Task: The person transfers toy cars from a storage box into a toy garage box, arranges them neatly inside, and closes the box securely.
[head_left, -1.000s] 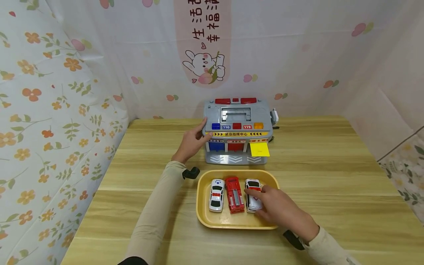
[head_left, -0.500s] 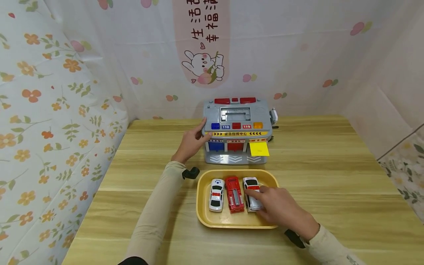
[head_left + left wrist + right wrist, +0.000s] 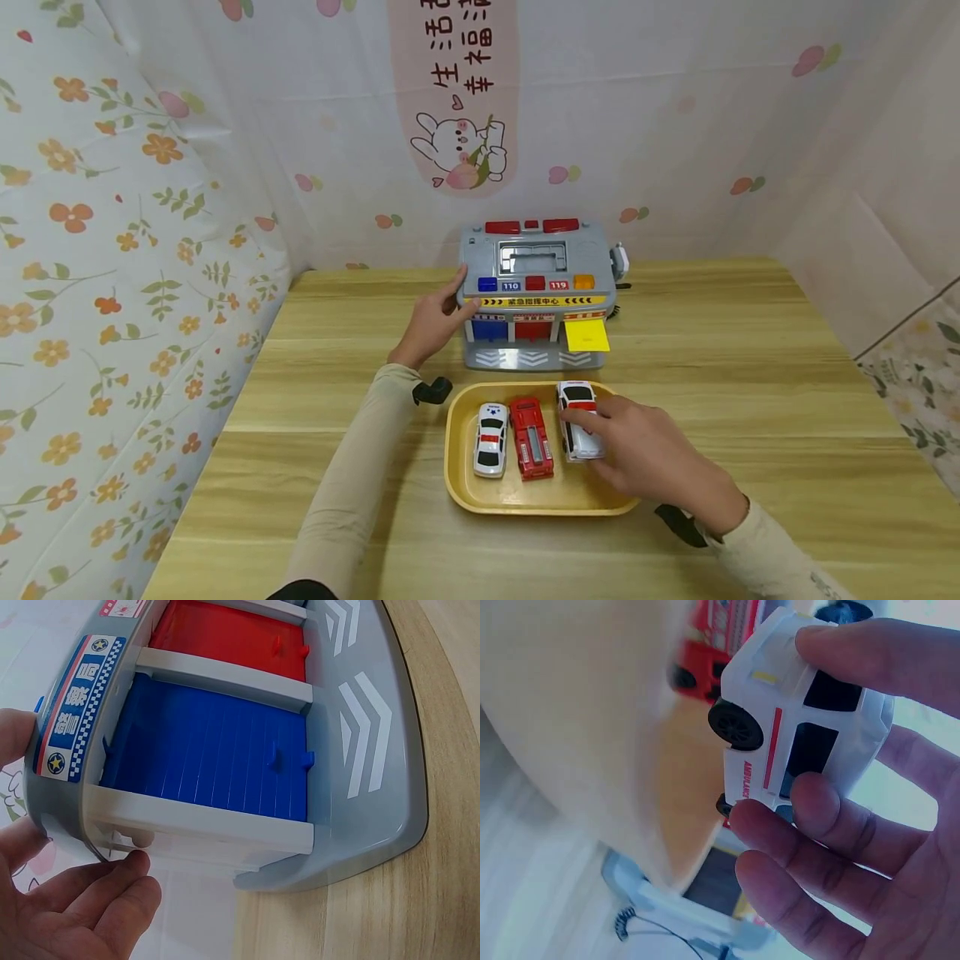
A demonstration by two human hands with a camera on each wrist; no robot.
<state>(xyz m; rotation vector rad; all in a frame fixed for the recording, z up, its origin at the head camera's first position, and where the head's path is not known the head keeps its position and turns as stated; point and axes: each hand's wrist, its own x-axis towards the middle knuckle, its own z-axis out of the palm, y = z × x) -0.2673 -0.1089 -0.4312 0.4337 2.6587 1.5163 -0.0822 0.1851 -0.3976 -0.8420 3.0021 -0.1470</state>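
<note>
1. Head view: the left hand (image 3: 431, 329) holds the left end of the grey toy station (image 3: 535, 302), thumb on the front edge; its other fingertips are mostly hidden along the side. The right hand (image 3: 645, 446) grasps the white toy ambulance (image 3: 585, 444) over the right part of the yellow tray (image 3: 525, 500), covering much of its right side. The ambulance's far end overlaps the far rim; whether its wheels clear the tray floor is hard to tell. Left of it in the tray lie a red toy truck (image 3: 532, 442) and a white toy car (image 3: 490, 442). A yellow flap (image 3: 587, 336) juts from the station's right bay, hiding part of the base.

2. Left wrist view: bent fingers meet the station's side below the sign; the picture's edge cuts off part of the hand. The blue door (image 3: 210, 750) shows whole, the red door (image 3: 232, 637) only partly.

3. Right wrist view: the digits clasp the ambulance from opposite sides, overlapping its windows and the end of the "AMBULANCE" lettering. The red truck is partly covered behind it, and the coiled cord (image 3: 622, 924) is soft and blurred.
</note>
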